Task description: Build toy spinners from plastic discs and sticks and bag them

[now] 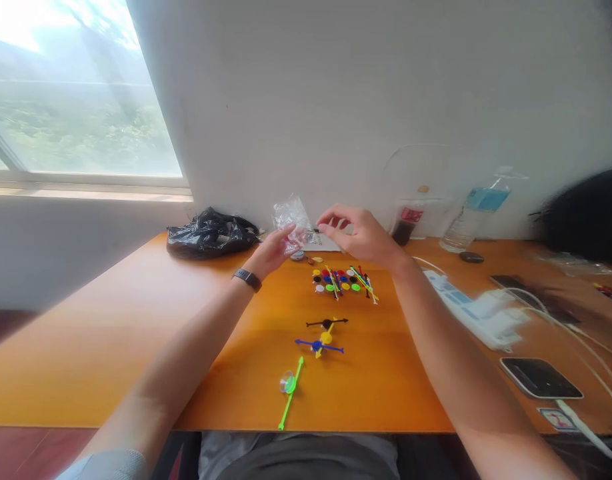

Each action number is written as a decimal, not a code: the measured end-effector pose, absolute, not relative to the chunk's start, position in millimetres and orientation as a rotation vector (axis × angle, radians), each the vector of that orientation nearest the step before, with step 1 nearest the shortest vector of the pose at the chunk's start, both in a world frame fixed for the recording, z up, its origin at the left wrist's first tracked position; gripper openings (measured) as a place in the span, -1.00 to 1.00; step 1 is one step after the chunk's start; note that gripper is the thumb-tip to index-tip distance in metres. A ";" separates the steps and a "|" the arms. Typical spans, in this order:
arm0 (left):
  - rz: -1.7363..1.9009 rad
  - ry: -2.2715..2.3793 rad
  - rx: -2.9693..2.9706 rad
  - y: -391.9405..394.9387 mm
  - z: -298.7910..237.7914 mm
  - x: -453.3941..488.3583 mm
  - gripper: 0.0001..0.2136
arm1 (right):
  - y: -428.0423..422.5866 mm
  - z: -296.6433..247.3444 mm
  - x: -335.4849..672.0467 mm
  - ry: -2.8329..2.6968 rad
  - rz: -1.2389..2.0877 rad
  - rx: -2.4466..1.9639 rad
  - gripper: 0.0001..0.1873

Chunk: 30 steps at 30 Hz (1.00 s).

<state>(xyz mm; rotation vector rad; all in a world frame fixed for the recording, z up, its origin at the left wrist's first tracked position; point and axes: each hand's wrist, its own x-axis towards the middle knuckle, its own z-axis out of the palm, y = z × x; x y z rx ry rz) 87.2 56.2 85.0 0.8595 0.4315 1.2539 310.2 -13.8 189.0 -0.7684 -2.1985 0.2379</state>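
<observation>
My left hand point(275, 252), with a dark band on its wrist, grips a crumpled clear plastic bag point(292, 217); something reddish shows in or behind the bag. Just right of it, my right hand point(359, 233) has its fingers curled into a pinch beside the bag; whatever they hold is too small to name. Below both hands lie several coloured discs point(319, 288) and a bunch of coloured arrow pointers point(367, 285). Closer to me rest black, yellow and blue arrow spinners point(319, 346), partly overlapping. A green arrow spinner point(292, 385) with a clear suction cup lies nearest the front edge.
A black plastic bag point(211, 233) sits at the back left. On the right stand a dark drink bottle point(407, 223) and a clear water bottle point(473, 210). A white power strip point(469, 310) with cables and a black device point(541, 378) lie along the right side of the table.
</observation>
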 end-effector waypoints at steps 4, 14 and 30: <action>1.324 0.459 0.858 58.7 83.6 87.5 -0.81 | -29.5 179.4 296.9 -2.694 0.725 -0.679 -0.84; 1.331 0.483 0.870 58.5 85.9 88.1 -0.86 | -75.1 103.1 217.4 -3.473 1.081 -0.143 -0.59; 1.294 0.586 1.001 42.9 96.1 94.5 -0.55 | -102.1 109.5 218.2 -3.312 0.701 -0.395 -0.83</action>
